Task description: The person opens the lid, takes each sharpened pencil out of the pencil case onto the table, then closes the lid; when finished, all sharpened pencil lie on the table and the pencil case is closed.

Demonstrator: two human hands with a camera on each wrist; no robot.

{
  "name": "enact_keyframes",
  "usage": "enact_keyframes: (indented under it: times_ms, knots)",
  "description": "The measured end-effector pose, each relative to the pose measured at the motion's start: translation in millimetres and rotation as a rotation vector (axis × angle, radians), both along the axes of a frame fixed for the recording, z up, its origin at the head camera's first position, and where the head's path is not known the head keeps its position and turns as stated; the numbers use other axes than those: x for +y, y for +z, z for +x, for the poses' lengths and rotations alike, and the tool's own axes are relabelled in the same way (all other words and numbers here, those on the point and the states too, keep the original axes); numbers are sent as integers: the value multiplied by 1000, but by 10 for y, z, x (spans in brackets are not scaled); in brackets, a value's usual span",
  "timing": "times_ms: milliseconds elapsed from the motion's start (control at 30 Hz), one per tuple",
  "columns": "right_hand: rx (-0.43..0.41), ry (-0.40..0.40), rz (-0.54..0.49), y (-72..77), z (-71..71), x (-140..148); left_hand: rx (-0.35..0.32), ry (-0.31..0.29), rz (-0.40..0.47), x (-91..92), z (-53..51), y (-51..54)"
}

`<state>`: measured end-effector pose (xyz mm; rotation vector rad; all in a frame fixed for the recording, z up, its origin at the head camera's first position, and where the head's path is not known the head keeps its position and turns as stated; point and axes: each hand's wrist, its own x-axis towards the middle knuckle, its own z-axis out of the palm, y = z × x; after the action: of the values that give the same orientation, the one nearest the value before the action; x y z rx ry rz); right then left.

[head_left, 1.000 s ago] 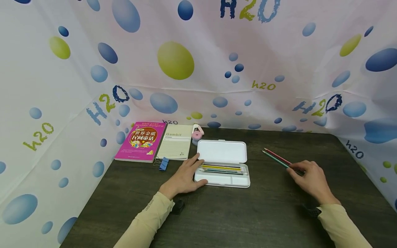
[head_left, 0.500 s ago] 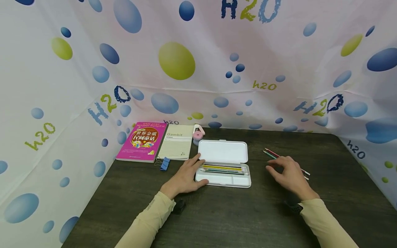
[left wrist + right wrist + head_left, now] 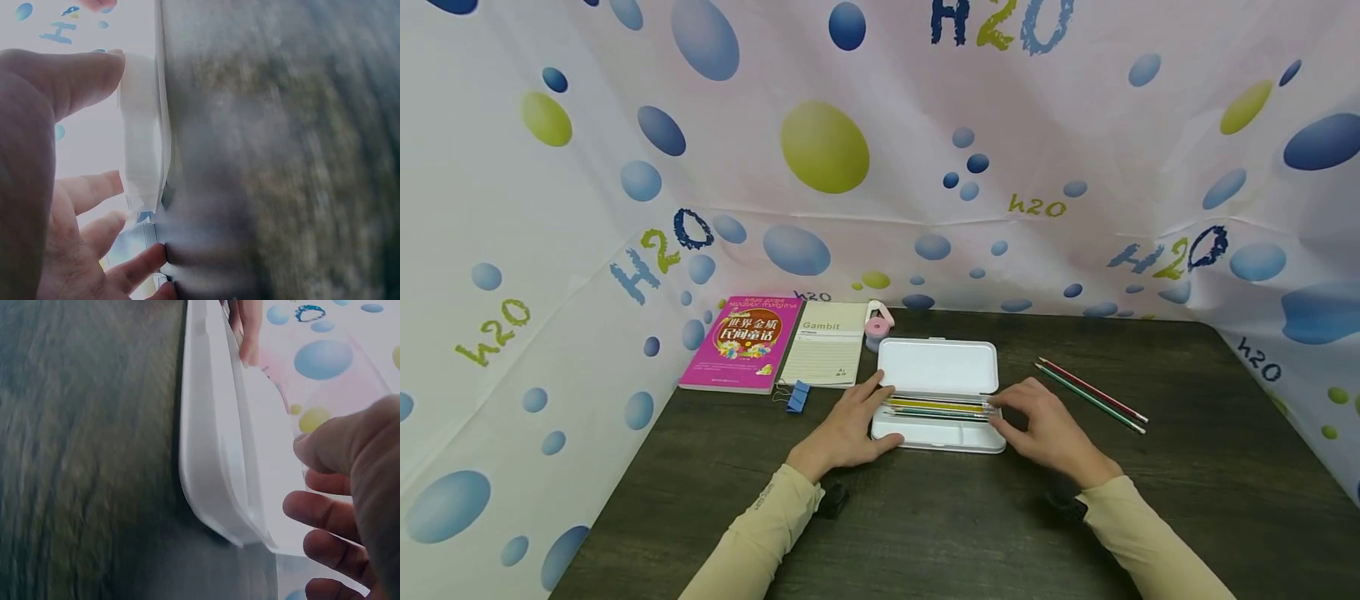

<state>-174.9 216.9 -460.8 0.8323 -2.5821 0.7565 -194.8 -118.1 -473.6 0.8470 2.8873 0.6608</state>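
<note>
A white pencil case lies with its lid folded back, several pencils in its rear compartment. My left hand rests at the case's left end, thumb by the front edge and fingers toward the back. The left wrist view shows its thumb against the white case wall. My right hand is at the case's right end, fingertips by the pencil ends. In the right wrist view its thumb and fingers stand apart beside the case. A red pencil and a green pencil lie to the right.
A pink book and a cream notebook lie at the back left. A blue binder clip sits in front of them. Behind the case stands a small pink object. A patterned sheet rises behind the dark table.
My right hand has let go of the red and green pencils and moved left to the case's right end. The two pencils now lie on the table. My left hand has stayed put.
</note>
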Motion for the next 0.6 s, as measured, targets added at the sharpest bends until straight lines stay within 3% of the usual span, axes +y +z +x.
enact_keyframes:
  times_ms: [200, 367, 600]
  knots:
    - [-19, 27, 32, -44, -11, -83, 0, 0, 3, -3, 0, -7]
    - [-43, 17, 117, -90, -11, -113, -7, 2, -9, 2, 2, -6]
    - [-30, 5, 151, -119, -19, -144, -4, 4, -6, 0, 9, 1]
